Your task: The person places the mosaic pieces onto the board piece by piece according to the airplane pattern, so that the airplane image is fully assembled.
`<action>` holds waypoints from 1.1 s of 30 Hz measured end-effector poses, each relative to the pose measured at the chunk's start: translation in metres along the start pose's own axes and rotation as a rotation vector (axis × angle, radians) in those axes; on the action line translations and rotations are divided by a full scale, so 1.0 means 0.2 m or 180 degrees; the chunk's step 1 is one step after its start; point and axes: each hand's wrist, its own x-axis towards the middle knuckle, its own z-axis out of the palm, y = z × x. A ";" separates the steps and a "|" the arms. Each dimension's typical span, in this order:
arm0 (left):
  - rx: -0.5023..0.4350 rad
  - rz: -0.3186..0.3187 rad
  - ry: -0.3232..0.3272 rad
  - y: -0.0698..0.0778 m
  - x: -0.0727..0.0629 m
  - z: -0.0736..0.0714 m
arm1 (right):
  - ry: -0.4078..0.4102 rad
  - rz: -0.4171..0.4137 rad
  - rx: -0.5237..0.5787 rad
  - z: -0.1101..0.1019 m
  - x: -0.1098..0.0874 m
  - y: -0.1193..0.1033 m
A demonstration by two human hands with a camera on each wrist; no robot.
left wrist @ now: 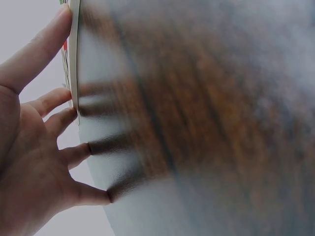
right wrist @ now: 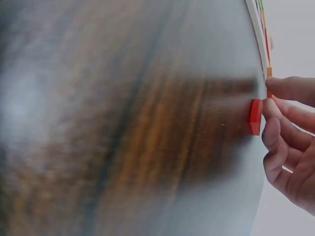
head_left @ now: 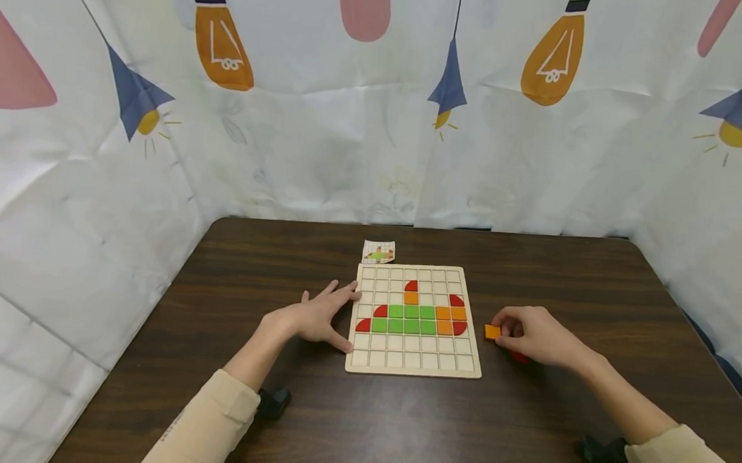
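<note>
A pale wooden grid board (head_left: 410, 361) lies on the table, with green, orange and red pieces set in its squares. My left hand (head_left: 311, 320) has its fingers spread, and its thumb and fingertips touch the board's left edge. Just right of the board, my right hand (head_left: 537, 335) pinches an orange square tile (head_left: 492, 332) between thumb and fingers. Beneath that hand a red piece (head_left: 519, 357) is partly hidden; the right wrist view shows this red block (right wrist: 255, 117) by the fingers.
A small picture card (head_left: 379, 252) with a coloured pattern lies behind the board. The dark wooden table (head_left: 410, 432) extends around it, with a printed white curtain (head_left: 350, 152) at the back and sides. Black wrist devices (head_left: 273, 402) sit near both sleeves.
</note>
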 end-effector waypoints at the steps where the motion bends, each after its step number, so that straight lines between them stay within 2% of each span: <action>1: 0.0001 0.0001 -0.0002 0.00 0.00 0.00 | 0.0007 0.0004 -0.0008 0.00 0.00 0.00; 9: 0.0001 -0.0005 -0.0016 -0.01 0.00 0.00 | -0.0034 0.0016 -0.0022 -0.02 0.02 -0.04; 24: -0.0020 0.0044 -0.0006 0.00 0.00 0.00 | 0.0101 -0.0264 0.0040 0.03 0.08 -0.13; 33: -0.0040 0.0065 0.0001 0.00 -0.01 -0.01 | 0.0069 -0.0408 0.0107 0.08 0.12 -0.19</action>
